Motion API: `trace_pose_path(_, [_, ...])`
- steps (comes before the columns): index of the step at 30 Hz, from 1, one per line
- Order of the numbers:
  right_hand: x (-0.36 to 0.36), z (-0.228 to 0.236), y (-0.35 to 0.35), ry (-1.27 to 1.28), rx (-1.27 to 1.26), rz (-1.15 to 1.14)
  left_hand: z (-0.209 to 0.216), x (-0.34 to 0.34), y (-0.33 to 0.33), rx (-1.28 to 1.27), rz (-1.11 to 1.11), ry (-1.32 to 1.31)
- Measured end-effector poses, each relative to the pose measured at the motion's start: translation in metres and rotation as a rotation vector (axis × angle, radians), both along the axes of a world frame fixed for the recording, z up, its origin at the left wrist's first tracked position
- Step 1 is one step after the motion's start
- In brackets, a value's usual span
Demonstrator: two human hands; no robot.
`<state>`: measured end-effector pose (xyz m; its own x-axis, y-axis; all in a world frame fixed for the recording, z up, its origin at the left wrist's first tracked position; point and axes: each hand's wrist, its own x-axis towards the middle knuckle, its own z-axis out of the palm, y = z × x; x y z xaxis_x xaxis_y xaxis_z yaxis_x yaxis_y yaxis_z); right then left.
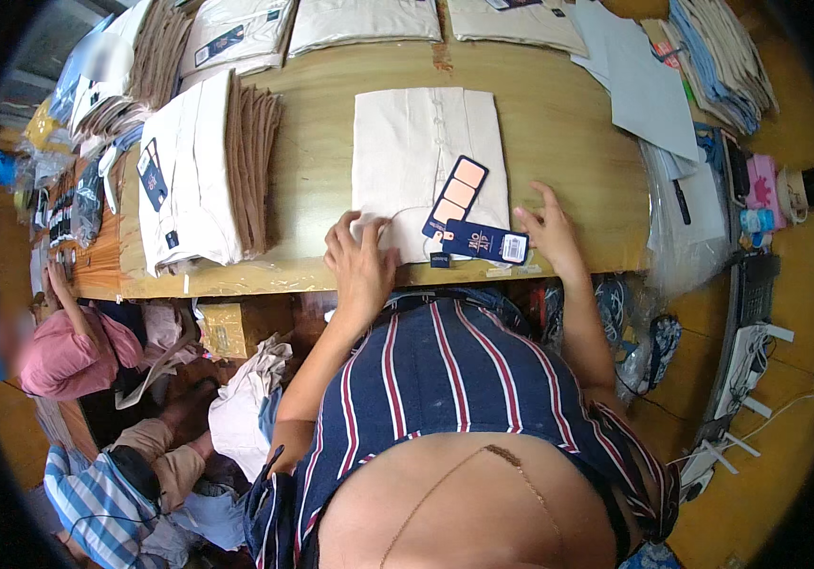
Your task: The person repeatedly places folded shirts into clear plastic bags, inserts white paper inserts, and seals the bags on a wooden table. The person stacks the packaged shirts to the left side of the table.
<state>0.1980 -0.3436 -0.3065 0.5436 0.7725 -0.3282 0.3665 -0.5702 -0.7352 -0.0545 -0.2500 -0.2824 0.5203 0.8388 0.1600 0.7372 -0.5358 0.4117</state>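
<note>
A folded cream shirt (397, 142) with a buttoned placket lies flat on the table in front of me. Two dark blue hang tags rest across its near right part: one tag with peach panels (459, 190), and one tag with a white label (487, 242). A thin string loops from them over the cloth. My left hand (361, 261) rests on the shirt's near left corner, its fingers bent and apart. Beside the tags on the right, my right hand (554, 232) is open, thumb and index finger spread, nothing between them.
A stack of folded cream shirts (189, 180) stands on the left. More folded, tagged shirts (364, 24) line the far edge. Pale sheets (649, 104) and a dark pen (682, 202) lie on the right. At the lower left a person in pink (75, 351) sits near the table.
</note>
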Motion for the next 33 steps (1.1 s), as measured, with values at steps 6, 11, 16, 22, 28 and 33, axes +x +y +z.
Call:
trace_pose_path(6, [-0.010, 0.022, -0.014, 0.142, 0.133, 0.182, -0.004, 0.062, 0.012, -0.102, -0.281, -0.257])
trace_pose_path(11, [0.009, 0.017, 0.048, -0.032, 0.417, 0.173, -0.007, 0.094, 0.015, -0.200, -0.276, -0.090])
trace_pose_path(16, [0.002, 0.029, 0.051, -0.106, 0.601, 0.153, -0.017, 0.096, 0.033, -0.351, -0.348, -0.122])
trace_pose_path(22, [0.120, 0.037, -0.045, -0.677, -0.057, -0.408, -0.042, 0.089, 0.093, -0.274, 0.160, -0.660])
trace_pose_path(28, [0.193, 0.003, -0.116, -0.985, -0.461, -0.450, -0.017, 0.109, 0.077, -0.066, 0.040, -0.641])
trace_pose_path(33, [0.221, 0.054, -0.109, -0.994, -0.274, -0.515, -0.007, 0.122, 0.054, -0.063, -0.178, -0.511])
